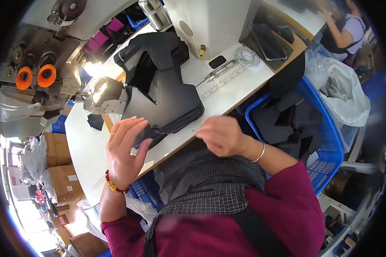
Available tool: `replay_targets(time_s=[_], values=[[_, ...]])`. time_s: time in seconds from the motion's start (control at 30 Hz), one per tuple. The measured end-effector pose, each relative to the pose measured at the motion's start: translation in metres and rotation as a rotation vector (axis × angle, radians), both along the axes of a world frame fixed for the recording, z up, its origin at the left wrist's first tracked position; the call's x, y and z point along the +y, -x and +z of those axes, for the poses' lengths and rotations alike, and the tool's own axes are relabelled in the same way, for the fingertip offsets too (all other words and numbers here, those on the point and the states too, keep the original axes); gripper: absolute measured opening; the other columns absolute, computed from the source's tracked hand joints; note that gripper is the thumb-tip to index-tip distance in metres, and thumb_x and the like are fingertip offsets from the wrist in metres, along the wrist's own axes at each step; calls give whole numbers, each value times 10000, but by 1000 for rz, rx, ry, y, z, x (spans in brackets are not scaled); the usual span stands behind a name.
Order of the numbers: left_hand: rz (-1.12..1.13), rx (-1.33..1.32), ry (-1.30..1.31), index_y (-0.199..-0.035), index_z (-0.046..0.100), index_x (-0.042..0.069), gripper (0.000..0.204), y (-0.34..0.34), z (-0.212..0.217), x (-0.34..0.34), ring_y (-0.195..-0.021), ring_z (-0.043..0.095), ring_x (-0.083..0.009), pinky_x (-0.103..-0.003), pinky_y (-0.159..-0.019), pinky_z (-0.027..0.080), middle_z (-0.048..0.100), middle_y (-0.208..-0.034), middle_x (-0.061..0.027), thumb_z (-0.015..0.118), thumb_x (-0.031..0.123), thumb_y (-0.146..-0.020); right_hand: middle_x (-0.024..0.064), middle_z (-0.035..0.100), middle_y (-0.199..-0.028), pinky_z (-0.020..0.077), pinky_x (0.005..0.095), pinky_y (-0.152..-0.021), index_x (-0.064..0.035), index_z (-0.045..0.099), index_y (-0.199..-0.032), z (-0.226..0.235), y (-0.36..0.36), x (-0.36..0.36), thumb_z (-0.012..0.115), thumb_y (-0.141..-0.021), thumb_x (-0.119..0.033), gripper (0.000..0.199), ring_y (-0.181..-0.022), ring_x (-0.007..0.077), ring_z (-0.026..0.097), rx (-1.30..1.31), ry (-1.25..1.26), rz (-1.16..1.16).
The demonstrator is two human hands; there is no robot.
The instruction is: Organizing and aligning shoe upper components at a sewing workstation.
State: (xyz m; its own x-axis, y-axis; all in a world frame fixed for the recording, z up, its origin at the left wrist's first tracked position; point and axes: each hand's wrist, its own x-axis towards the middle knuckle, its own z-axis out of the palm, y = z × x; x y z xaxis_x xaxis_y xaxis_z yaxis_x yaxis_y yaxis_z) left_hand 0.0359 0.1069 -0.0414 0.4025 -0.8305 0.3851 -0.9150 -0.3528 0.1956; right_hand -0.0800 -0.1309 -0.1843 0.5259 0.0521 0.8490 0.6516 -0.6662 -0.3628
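My left hand (124, 152) is spread, fingers apart, its fingertips against the near edge of a stack of black cut fabric pieces (167, 98) on the white worktable (88, 145). It wears a ring and a bead bracelet. My right hand (221, 135) is curled at the table's front edge, just right of the stack, its back toward the camera and its fingertips hidden. A thin pale thread seems to run along the stack's edge between my hands. A metal presser part (105, 94) of the machine sits at the stack's left end.
A blue basket (328, 124) of black pieces stands at my right, a white plastic bag (345, 90) behind it. Thread snips (218, 70), a clear ruler (227, 82), a cord coil (246, 55) and a phone (268, 40) lie beyond. Orange spools (35, 76) sit left. Another person (349, 28) works far right.
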Motion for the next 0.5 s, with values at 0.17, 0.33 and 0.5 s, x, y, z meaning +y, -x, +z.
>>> replay_targets(time_s=[0.17,0.33,0.5], values=[[-65,-12,-74,-1212,637,-5,492,-3,5,-20,-1180,599,-370,-426,-973,497,667,-1187,-155,799,46,-750,114,655,-1103,514,402,-981,-23,685,-929,-16,-2,10,666,-751,-115,202,-979,248,651,79,320,-34],[-30,185,-262,-1557,269,27,1144,-11,1,-48,-1341,461,-390,-446,-1089,418,528,-1401,-195,917,284,-650,21,495,-659,494,354,-692,-102,536,-711,-9,30,-30,681,-700,-128,147,-678,217,563,174,354,-139],[3,122,-412,-1596,123,34,1410,-21,-7,-62,-1262,505,-371,-477,-1128,371,546,-1357,-186,970,340,-511,61,575,-734,491,339,-591,-34,644,-857,-16,51,-53,663,-721,20,147,-668,202,580,307,57,-456]])
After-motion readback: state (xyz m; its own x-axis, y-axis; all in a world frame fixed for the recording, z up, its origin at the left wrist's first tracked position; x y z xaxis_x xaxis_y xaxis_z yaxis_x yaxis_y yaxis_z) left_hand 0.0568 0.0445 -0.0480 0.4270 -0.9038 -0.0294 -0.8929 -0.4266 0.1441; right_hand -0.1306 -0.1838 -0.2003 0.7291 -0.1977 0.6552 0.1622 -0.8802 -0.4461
